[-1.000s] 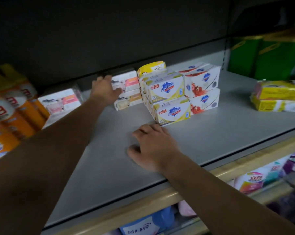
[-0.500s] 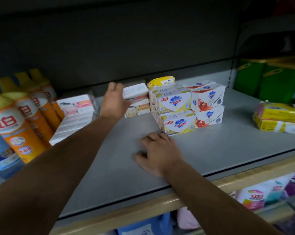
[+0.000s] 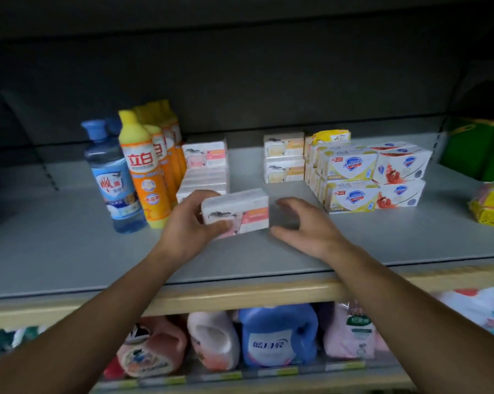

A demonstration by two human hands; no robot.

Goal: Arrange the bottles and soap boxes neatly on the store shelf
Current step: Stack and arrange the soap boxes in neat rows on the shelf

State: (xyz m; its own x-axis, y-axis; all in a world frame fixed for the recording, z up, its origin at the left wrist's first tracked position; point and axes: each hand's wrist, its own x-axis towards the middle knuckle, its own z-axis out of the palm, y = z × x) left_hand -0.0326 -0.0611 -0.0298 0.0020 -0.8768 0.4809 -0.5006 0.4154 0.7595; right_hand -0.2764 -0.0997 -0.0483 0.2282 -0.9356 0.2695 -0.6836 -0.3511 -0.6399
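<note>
The left hand [image 3: 193, 223] is gripping a white-and-pink soap box [image 3: 236, 213] at the center of the frame, thumb pressed on its printed front face and fingers wrapped over the top left corner. The box is sitting tilted, low over the grey shelf [image 3: 69, 251]; whether its underside is touching the surface cannot be told. Just to its right, the right hand [image 3: 302, 226] is hovering with fingers spread and loosely bent, holding nothing, its fingertips near the box's right end but apart from it.

Directly behind the left hand, a row of matching white soap boxes [image 3: 204, 174] is running toward the back of the shelf, with one standing upright at the rear showing its pink label. To the left of that row, orange dish-soap bottles [image 3: 143, 169] with yellow caps are standing in a line, and a blue bottle [image 3: 113, 177] is standing beside them at center left.

Right of center, two white-and-yellow soap boxes [image 3: 284, 162] are lying stacked, and next to them shield-logo soap boxes [image 3: 371, 177] are piled two high, with a yellow packet [image 3: 331, 136] behind. At the far right edge, yellow wrapped packs [image 3: 491, 204] are lying on the shelf. Below, laundry detergent jugs [image 3: 277, 335] are filling the lower shelf.
</note>
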